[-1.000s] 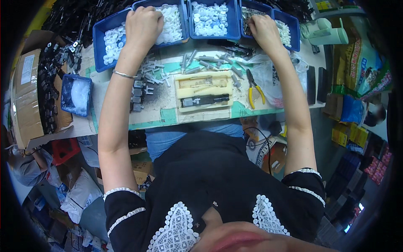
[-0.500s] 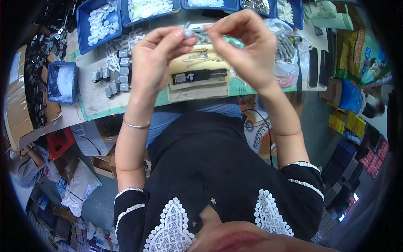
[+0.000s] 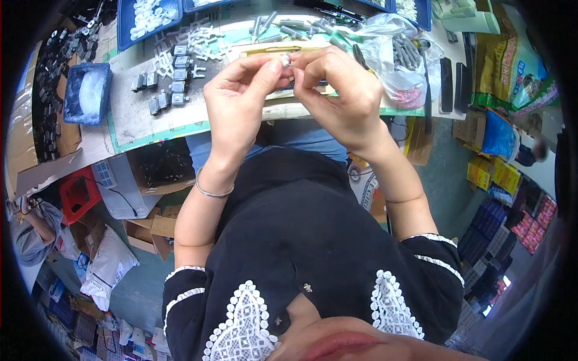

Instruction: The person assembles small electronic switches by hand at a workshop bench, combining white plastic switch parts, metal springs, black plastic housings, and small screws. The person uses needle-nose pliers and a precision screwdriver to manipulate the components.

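My left hand (image 3: 238,102) pinches a small white plastic part (image 3: 285,61) between thumb and forefinger. Right beside it, my right hand (image 3: 346,90) has its thumb and fingertips pressed together at the part; whatever they hold is too small to make out. Both hands meet above a cream-coloured fixture block (image 3: 259,50), which they largely cover. On the bench to the left lie several small grey metal blocks (image 3: 179,63) and white forked plastic pieces (image 3: 201,41). Grey cylinders (image 3: 295,32) are scattered beyond the fixture.
Blue bins (image 3: 123,27) holding white parts line the far edge. A blue tub (image 3: 106,96) with a white substance stands at left, near piled dark parts (image 3: 51,90). To the right are a clear plastic bag (image 3: 385,69) of grey pieces and black bars (image 3: 446,84).
My right hand has come in to meet my left at the white part, and both sit slightly lower in view. The view has shifted, so the bench appears higher.
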A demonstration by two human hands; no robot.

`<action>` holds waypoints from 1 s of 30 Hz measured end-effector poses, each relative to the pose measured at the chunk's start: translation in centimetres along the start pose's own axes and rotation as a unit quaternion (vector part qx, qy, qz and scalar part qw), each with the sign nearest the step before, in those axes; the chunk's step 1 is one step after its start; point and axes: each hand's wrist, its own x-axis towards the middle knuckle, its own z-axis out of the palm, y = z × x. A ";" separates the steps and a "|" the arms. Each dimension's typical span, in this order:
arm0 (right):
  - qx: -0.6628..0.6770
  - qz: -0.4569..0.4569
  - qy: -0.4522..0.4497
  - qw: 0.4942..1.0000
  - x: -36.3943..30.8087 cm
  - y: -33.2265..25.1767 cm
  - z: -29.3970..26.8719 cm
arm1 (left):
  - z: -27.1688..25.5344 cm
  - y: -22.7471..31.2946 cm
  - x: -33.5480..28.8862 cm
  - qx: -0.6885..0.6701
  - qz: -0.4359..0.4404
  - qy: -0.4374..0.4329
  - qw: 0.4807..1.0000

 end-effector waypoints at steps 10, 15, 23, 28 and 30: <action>0.206 0.227 -0.112 0.945 -3.6 -0.1 -1.1 | -2.0 0.2 -2.6 0.423 0.310 -0.143 0.839; 0.031 0.125 -0.145 0.981 -4.0 -0.2 -0.3 | -3.5 -1.2 -2.9 0.545 0.410 -0.183 0.707; -0.097 0.044 -0.099 0.989 -4.9 2.5 1.8 | -2.9 -2.6 -2.1 0.580 0.387 -0.127 0.706; -0.176 0.029 -0.086 0.980 -5.9 4.9 2.9 | -2.6 -2.5 -2.3 0.667 0.301 -0.100 0.675; -0.172 0.031 -0.089 0.981 -5.9 4.9 3.0 | -2.8 -3.4 -2.5 0.680 0.304 -0.116 0.657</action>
